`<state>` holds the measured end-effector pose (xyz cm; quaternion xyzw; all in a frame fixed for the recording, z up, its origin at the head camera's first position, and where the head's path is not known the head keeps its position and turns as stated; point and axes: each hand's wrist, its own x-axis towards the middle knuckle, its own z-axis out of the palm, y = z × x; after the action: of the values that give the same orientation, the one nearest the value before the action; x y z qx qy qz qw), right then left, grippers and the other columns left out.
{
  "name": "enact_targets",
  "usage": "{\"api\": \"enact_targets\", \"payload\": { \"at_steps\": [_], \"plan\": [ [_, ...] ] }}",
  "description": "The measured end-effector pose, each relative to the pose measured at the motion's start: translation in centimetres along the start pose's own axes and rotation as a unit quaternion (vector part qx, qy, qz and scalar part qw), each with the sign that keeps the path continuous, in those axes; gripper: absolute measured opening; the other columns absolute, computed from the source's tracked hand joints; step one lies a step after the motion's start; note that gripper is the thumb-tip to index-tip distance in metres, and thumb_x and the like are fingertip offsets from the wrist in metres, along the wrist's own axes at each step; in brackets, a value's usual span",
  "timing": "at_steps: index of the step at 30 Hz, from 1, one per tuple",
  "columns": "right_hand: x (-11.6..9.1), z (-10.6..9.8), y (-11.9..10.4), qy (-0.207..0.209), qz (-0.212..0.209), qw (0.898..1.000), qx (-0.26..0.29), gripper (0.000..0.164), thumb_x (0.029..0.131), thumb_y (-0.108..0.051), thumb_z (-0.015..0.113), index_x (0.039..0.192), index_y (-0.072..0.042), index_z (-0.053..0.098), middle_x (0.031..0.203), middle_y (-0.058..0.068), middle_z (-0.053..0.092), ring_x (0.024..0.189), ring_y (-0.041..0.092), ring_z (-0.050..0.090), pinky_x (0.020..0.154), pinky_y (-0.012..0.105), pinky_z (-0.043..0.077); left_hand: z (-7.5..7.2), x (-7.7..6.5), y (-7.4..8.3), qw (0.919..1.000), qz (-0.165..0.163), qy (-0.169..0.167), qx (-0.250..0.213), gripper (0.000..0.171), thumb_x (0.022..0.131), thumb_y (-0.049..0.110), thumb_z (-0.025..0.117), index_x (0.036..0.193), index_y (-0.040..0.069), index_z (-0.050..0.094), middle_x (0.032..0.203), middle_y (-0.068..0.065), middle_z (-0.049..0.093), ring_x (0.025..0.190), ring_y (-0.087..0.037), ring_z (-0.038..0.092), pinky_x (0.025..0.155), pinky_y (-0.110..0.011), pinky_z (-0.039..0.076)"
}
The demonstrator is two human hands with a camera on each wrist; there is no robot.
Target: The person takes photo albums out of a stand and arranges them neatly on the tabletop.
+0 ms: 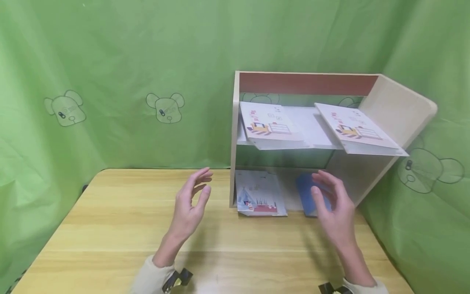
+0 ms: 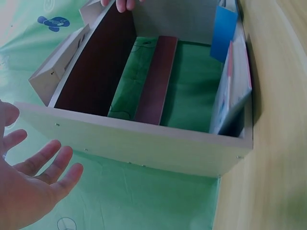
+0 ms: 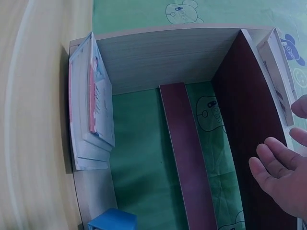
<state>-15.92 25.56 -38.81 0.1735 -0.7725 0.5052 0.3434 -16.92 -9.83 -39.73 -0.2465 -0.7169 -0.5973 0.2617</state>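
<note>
My left hand hovers above the table, left of a small two-level bookshelf, its fingers slightly bent and nothing in them. In the left wrist view the fingers of that hand spread beside the shelf's outer side. My right hand is raised in front of the shelf's lower right part, fingers loosely bent and holding nothing. Behind it, partly hidden, lies a blue book. Picture-covered books lie at the lower left. The upper level carries a left book pile and a right book pile.
The shelf stands at the back right of a wooden table. Both upper piles stick out past the front edge of their board. A green curtain with bear drawings hangs behind and at the sides. A reddish bar crosses the shelf's back.
</note>
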Motion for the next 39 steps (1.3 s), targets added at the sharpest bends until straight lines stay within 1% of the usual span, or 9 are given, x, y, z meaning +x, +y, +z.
{"api": "enact_targets", "payload": {
  "at_steps": [4, 8, 14, 20, 25, 29, 32, 35, 39],
  "plan": [
    [0.3, 0.0, -0.4, 0.006, 0.021, 1.0, 0.009, 0.048, 0.097, 0.009, 0.061, 0.143, -0.003, 0.055, 0.131, 0.015, 0.065, 0.123, 0.024, 0.061, 0.107, 0.029, 0.05, 0.7, 0.7, 0.4, 0.9999, -0.001, 0.005, -0.011, 0.043, 0.105, 0.007, 0.054, 0.147, 0.017, 0.053, 0.133, -0.005, 0.065, 0.121, -0.028, 0.062, 0.104, -0.05, 0.053],
    [0.7, 0.1, -0.6, 0.011, 0.025, 1.0, 0.012, 0.05, 0.096, 0.01, 0.061, 0.144, -0.001, 0.053, 0.131, 0.016, 0.064, 0.122, 0.023, 0.062, 0.105, 0.025, 0.05, 1.3, 1.2, 0.8, 0.9999, -0.015, 0.001, -0.007, 0.042, 0.108, 0.014, 0.051, 0.149, 0.022, 0.051, 0.131, -0.007, 0.066, 0.12, -0.029, 0.063, 0.103, -0.047, 0.054],
    [1.5, 0.2, -0.5, 0.008, 0.016, 1.0, 0.022, 0.054, 0.095, 0.012, 0.062, 0.146, 0.001, 0.048, 0.131, 0.024, 0.061, 0.122, 0.023, 0.061, 0.103, 0.023, 0.051, 2.1, 1.7, 1.1, 0.9994, -0.03, -0.005, -0.014, 0.039, 0.109, 0.018, 0.049, 0.148, 0.017, 0.052, 0.132, -0.014, 0.065, 0.12, -0.025, 0.063, 0.104, -0.042, 0.053],
    [2.1, 0.4, -0.9, 0.004, 0.024, 0.999, 0.028, 0.053, 0.096, 0.009, 0.062, 0.146, 0.0, 0.047, 0.132, 0.021, 0.061, 0.122, 0.022, 0.061, 0.104, 0.024, 0.05, 2.6, 2.2, 1.2, 0.9992, -0.03, -0.003, -0.025, 0.037, 0.11, 0.018, 0.047, 0.146, 0.019, 0.054, 0.13, -0.013, 0.067, 0.119, -0.028, 0.065, 0.107, -0.043, 0.051],
    [2.5, 0.6, -1.0, 0.004, 0.035, 0.999, 0.033, 0.052, 0.097, 0.007, 0.062, 0.146, -0.002, 0.048, 0.132, 0.02, 0.062, 0.122, 0.023, 0.061, 0.104, 0.023, 0.05, 3.0, 2.9, 1.6, 0.9995, -0.027, -0.008, -0.016, 0.039, 0.11, 0.022, 0.046, 0.148, 0.02, 0.051, 0.13, -0.008, 0.068, 0.122, -0.024, 0.063, 0.11, -0.043, 0.048],
    [2.8, 0.7, -0.8, 0.007, 0.041, 0.998, 0.037, 0.05, 0.098, 0.007, 0.061, 0.146, -0.001, 0.049, 0.131, 0.022, 0.062, 0.121, 0.024, 0.061, 0.103, 0.021, 0.051, 3.2, 3.3, 1.8, 0.9996, -0.021, -0.009, -0.017, 0.04, 0.11, 0.022, 0.046, 0.149, 0.016, 0.05, 0.132, -0.011, 0.067, 0.124, -0.03, 0.062, 0.108, -0.048, 0.05],
    [3.2, 0.9, -0.8, 0.013, 0.038, 0.998, 0.041, 0.049, 0.098, 0.007, 0.061, 0.145, 0.0, 0.05, 0.129, 0.023, 0.062, 0.119, 0.025, 0.062, 0.1, 0.021, 0.052, 3.4, 3.6, 1.8, 0.9996, -0.016, -0.01, -0.021, 0.04, 0.11, 0.021, 0.046, 0.149, 0.017, 0.05, 0.132, -0.013, 0.066, 0.125, -0.034, 0.061, 0.106, -0.05, 0.051],
    [3.6, 1.0, -1.1, 0.019, 0.031, 0.998, 0.045, 0.048, 0.098, 0.007, 0.061, 0.144, -0.002, 0.051, 0.127, 0.023, 0.063, 0.116, 0.025, 0.063, 0.098, 0.02, 0.052, 3.5, 3.9, 1.9, 0.9995, -0.017, -0.009, -0.025, 0.039, 0.11, 0.022, 0.046, 0.149, 0.02, 0.051, 0.133, -0.013, 0.065, 0.124, -0.031, 0.061, 0.106, -0.049, 0.051],
    [3.9, 1.1, -1.2, 0.023, 0.024, 0.998, 0.049, 0.046, 0.098, 0.006, 0.061, 0.143, 0.0, 0.052, 0.127, 0.024, 0.063, 0.113, 0.024, 0.064, 0.096, 0.02, 0.053, 3.7, 4.2, 2.1, 0.9992, -0.027, -0.013, -0.028, 0.039, 0.11, 0.02, 0.046, 0.149, 0.019, 0.052, 0.135, -0.013, 0.064, 0.124, -0.027, 0.06, 0.107, -0.048, 0.05]
  ]
}}
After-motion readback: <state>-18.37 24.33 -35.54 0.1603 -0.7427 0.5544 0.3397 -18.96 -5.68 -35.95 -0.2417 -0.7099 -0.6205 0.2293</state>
